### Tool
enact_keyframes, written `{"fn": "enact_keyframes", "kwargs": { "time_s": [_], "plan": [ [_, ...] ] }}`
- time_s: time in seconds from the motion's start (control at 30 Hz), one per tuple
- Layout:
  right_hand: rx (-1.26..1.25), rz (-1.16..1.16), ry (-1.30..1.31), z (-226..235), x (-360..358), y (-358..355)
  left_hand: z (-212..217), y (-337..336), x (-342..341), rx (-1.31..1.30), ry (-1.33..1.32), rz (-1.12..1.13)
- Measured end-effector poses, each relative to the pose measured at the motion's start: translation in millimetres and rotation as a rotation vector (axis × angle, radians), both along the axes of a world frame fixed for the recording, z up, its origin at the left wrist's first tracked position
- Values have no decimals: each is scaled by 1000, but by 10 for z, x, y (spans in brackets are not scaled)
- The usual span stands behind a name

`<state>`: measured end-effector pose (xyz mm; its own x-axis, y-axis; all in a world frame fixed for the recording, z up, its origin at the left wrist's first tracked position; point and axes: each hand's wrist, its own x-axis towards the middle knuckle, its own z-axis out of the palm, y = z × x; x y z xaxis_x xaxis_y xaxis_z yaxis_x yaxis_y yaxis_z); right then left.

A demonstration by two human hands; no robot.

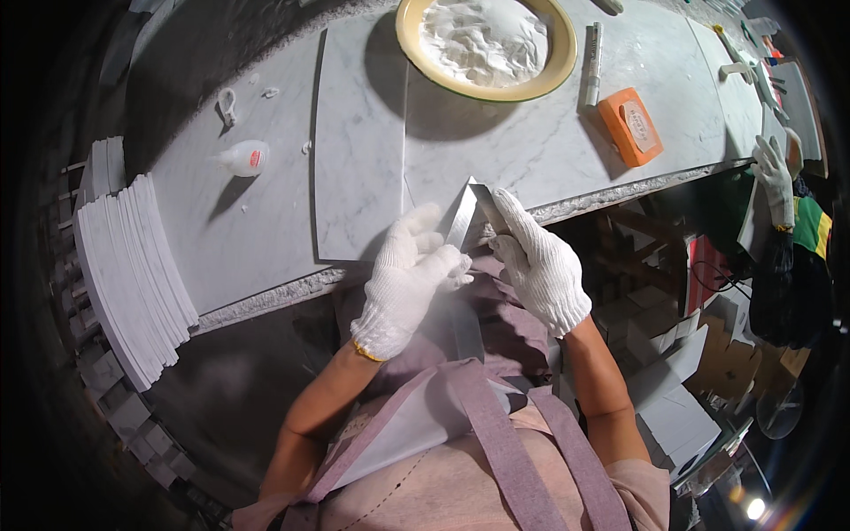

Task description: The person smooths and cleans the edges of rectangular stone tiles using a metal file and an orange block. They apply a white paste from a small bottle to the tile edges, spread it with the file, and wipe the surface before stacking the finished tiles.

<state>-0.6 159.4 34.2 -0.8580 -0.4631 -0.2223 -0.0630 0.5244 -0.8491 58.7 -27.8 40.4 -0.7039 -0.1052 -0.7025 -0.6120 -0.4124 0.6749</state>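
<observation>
Thin grey sheet (464, 221), folded, at table edge

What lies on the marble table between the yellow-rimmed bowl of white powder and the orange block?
In the head view, a slim white tube lies between the bowl and the orange block, lengthwise on the marble table.

A single head-worn fisheye camera looks steeply down from above the person's chest, close over both gloved hands at the near edge of a marble worktable (549, 133). Its wide lens bends the table's edges and darkens the corners; no second view is given.
</observation>
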Motion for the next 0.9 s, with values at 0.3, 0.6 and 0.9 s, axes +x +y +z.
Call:
{"fn": "enact_keyframes", "kwargs": {
  "time_s": [0.3, 0.6, 0.9],
  "plan": [
    [55, 10, -51, 83, -43, -54, 4, 60, 32, -78, 2, -21],
    [-56, 58, -157, 80, -32, -4, -112, 125, 79, -135, 15, 62],
    [55, 148, 2, 89, -23, -14, -124, 107, 69, -190, 72, 88]
  ]
}}
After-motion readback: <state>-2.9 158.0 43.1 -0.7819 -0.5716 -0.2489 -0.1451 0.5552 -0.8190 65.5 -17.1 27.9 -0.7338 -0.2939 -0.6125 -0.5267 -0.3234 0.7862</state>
